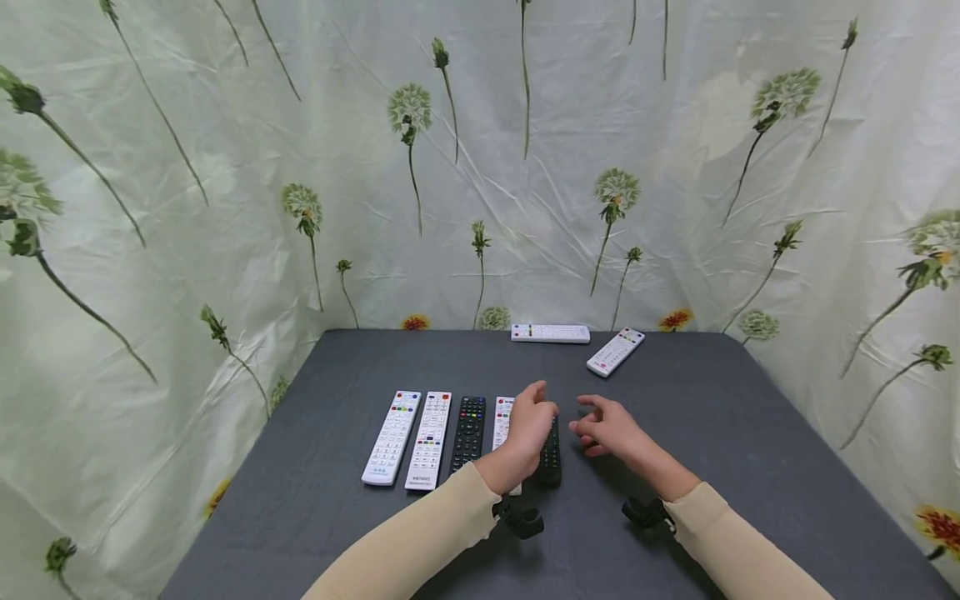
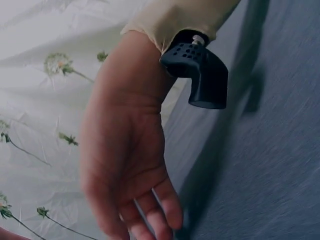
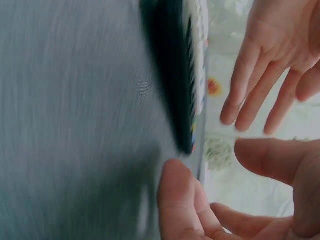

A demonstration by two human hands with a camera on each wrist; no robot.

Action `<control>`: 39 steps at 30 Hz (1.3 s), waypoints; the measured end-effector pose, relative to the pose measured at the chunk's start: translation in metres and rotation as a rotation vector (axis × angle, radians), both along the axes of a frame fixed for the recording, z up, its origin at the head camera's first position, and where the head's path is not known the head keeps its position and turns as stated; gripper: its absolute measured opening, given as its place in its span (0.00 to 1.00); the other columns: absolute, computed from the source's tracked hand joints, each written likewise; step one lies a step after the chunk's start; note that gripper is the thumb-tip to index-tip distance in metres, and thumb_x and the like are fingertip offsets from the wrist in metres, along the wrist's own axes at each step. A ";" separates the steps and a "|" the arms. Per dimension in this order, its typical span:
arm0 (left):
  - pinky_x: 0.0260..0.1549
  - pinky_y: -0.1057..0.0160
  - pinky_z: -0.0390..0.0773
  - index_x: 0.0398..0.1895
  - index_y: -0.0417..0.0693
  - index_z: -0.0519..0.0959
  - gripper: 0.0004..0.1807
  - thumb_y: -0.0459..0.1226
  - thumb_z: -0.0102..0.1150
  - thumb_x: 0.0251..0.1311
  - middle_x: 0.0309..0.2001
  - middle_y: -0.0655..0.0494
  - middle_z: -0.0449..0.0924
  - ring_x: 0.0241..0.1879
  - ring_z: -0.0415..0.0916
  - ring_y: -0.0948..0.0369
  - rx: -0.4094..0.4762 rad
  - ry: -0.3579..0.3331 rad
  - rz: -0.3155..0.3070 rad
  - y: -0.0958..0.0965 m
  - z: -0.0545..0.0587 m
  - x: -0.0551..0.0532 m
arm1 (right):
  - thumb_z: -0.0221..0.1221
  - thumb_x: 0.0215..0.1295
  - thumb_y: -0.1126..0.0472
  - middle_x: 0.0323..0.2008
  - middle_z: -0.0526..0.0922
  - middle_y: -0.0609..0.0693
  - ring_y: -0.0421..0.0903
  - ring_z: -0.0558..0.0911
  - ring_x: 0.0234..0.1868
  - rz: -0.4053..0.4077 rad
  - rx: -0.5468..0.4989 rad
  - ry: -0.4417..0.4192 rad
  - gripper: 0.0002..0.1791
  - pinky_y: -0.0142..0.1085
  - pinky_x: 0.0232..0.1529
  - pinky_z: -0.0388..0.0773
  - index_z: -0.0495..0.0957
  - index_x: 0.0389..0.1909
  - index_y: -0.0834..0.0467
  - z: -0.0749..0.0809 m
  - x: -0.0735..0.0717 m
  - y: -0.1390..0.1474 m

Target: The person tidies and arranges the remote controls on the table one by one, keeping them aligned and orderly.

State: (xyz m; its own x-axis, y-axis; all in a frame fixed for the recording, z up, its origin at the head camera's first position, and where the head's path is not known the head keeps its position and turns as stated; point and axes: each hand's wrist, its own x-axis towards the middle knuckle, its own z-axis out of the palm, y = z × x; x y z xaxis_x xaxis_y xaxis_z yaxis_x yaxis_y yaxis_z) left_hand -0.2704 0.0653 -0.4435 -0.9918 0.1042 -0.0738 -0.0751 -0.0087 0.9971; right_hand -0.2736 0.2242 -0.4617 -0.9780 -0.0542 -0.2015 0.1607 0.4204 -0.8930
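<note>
Black remote [image 1: 551, 467]: lay on the dark surface [image 1: 585, 558], below and right of the left hand [image 1: 529, 425], just left of the right hand [image 1: 611, 429].
Long axis: ran almost straight away from the person, its far end partly hidden by the left hand.
Nearer hand: probably the right, whose fingertips looked just beside the far end; the left hung above.
Left hand: held nothing, fingers loosely extended.
Right hand: held nothing, fingers slightly bent.
Half-hidden white remote [image 1: 502, 417]: lay behind the left hand's wrist, alongside the black one.
Row's rest: another black remote [image 1: 468, 425] and two white remotes [image 1: 428, 440] lay left of both hands.
</note>
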 end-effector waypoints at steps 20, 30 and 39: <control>0.46 0.55 0.68 0.51 0.45 0.76 0.23 0.28 0.49 0.49 0.54 0.54 0.70 0.51 0.66 0.56 -0.081 -0.073 -0.071 0.069 -0.002 -0.091 | 0.53 0.63 0.56 0.63 0.56 0.69 0.56 0.75 0.48 -0.298 -0.031 -0.027 0.42 0.38 0.36 0.78 0.40 0.69 0.63 0.001 -0.056 0.091; 0.49 0.51 0.68 0.60 0.48 0.69 0.28 0.32 0.54 0.50 0.57 0.55 0.69 0.50 0.68 0.53 -0.070 -0.172 -0.090 0.093 -0.002 -0.116 | 0.54 0.61 0.56 0.63 0.57 0.68 0.58 0.70 0.55 -0.364 -0.065 -0.009 0.43 0.36 0.38 0.78 0.39 0.69 0.64 -0.002 -0.074 0.092; 0.49 0.53 0.68 0.66 0.49 0.61 0.35 0.35 0.56 0.50 0.65 0.56 0.58 0.60 0.61 0.56 -0.037 -0.178 -0.152 0.104 -0.018 -0.132 | 0.54 0.60 0.55 0.62 0.57 0.68 0.58 0.69 0.56 -0.396 -0.084 -0.024 0.44 0.36 0.39 0.77 0.40 0.69 0.64 -0.002 -0.087 0.086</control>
